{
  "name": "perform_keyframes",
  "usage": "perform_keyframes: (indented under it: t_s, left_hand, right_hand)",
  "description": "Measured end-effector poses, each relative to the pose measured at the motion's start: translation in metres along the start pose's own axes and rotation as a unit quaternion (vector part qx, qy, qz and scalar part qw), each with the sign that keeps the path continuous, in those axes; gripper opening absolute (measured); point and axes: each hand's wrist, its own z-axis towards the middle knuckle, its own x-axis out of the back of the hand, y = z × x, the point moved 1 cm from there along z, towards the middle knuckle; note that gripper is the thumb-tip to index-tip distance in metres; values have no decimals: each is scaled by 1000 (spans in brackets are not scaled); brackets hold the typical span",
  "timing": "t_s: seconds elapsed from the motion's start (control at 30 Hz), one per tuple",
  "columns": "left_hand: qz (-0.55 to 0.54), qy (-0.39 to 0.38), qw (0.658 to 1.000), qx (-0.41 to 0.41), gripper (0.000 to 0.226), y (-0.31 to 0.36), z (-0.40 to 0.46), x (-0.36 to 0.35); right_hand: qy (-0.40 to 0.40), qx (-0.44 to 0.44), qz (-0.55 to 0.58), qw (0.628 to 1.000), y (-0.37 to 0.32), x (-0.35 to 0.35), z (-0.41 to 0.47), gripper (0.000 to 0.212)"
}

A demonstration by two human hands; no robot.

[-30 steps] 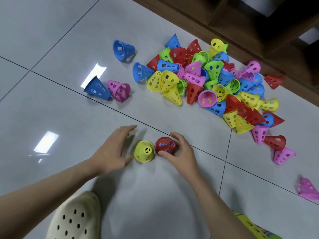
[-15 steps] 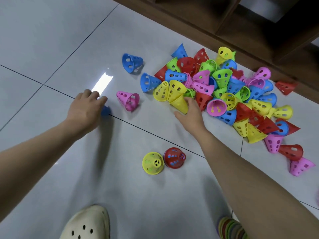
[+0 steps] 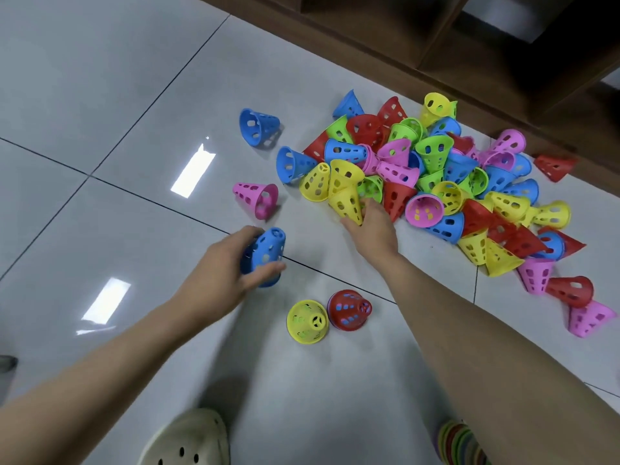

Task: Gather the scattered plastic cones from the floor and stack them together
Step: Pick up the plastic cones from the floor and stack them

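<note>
Over floor seam, left hand fingers now grip blue cone; right hand fingers grip yellow cone.

We take this for a room in a home. We see a floor of large, glossy pale-grey tiles with dark grout lines, mirroring bright ceiling lights. Along the far edge stands dark brown wooden furniture with open shelf compartments, set low against the floor. A cream perforated clog of the indoor-slipper kind shows at the bottom, and colourful toy cones lie heaped on the tiles.
</note>
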Motion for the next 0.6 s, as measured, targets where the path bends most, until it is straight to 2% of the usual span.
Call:
perform_keyframes:
  t_s: [0.13,0.2,0.27,0.4,0.5,0.6]
  left_hand:
    - [-123,-18,992,-37,34,29,-23,-16]
    - [-131,-53,988,-62,34,33,-35,-29]
    - [-84,-91,987,-103,37,31,-44,-44]
    - [55,-147,967,-202,45,7,-44,-71]
    - [101,-149,962,-206,42,-17,-41,-83]
    - [94,-150,965,-195,46,-31,-43,-88]
  right_hand:
    - [15,10,26,999,-6,13,-23,40]
    - [36,19,54,998,-8,24,-40,37]
    - [58,25,82,995,-6,34,-59,31]
    - [106,-33,119,987,2,58,-103,28]
    - [132,-60,155,977,1,80,-139,21]
    - [129,-62,175,974,1,95,-170,27]
